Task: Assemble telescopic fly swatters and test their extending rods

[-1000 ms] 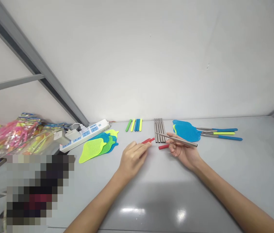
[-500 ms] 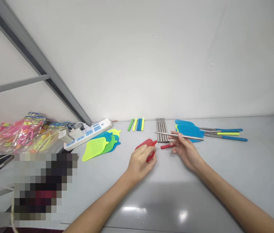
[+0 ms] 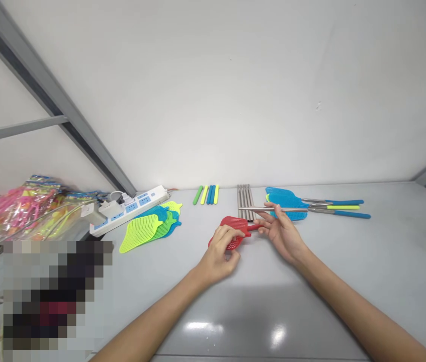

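Observation:
My left hand (image 3: 218, 256) curls its fingers over the red perforated fly swatter head (image 3: 232, 221), near its pointed neck. The thumb is bent below it. In my right hand (image 3: 286, 236) a thin silver metal rod (image 3: 250, 208) lies level, pinched between thumb and fingers. Its far end points left, over several matching metal rods (image 3: 245, 193) lying side by side. A red handle sleeve (image 3: 252, 228) rests between my two hands, by the right hand's lower fingertips; part of it is hidden.
Yellow, green and blue swatter heads (image 3: 141, 232) overlap at the left, beside a white power strip (image 3: 152, 196). Several coloured sleeves (image 3: 207, 195) lie near the wall. Blue swatters with handles (image 3: 352, 213) lie at the right. Bagged colourful items (image 3: 27, 208) fill the far left.
The view has shifted slightly right. My left fingers have loosened and spread along the red swatter head, which now shows more. My right hand still holds the rod, its fingers nearer the red sleeve.

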Motion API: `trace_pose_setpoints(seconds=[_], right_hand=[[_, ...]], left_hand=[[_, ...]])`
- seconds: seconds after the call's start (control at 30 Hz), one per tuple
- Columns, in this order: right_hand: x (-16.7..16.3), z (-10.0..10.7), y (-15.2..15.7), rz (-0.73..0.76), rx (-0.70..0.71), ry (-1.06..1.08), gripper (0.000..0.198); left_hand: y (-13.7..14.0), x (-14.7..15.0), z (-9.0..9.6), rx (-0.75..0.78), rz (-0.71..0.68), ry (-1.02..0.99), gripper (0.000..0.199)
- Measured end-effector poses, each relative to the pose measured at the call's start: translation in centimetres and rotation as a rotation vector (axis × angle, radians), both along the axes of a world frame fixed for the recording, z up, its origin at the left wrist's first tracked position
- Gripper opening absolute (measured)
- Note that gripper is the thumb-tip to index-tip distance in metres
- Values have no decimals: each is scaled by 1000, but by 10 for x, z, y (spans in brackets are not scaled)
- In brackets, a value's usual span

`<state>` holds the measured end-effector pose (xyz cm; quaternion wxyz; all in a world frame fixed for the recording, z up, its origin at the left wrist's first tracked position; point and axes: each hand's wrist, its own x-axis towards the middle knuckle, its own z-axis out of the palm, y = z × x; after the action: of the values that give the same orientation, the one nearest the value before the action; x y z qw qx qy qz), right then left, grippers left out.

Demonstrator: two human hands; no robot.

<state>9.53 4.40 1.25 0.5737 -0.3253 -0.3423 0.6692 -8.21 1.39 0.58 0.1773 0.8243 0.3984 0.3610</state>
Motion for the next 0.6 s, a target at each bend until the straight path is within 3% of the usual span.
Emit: trace_pose_setpoints(seconds=[0.33,0.47,0.6], right_hand=[[5,-1,5,-109,47,25,31],[6,-2,6,-105,55,23,30],[6,-3,5,-85,55,31,31]], left_hand=[[6,2,-7,-22,207,-108,47],[10,-3,-21,-119,283,-77,53],[14,-9,-35,-146,256,-7,49]])
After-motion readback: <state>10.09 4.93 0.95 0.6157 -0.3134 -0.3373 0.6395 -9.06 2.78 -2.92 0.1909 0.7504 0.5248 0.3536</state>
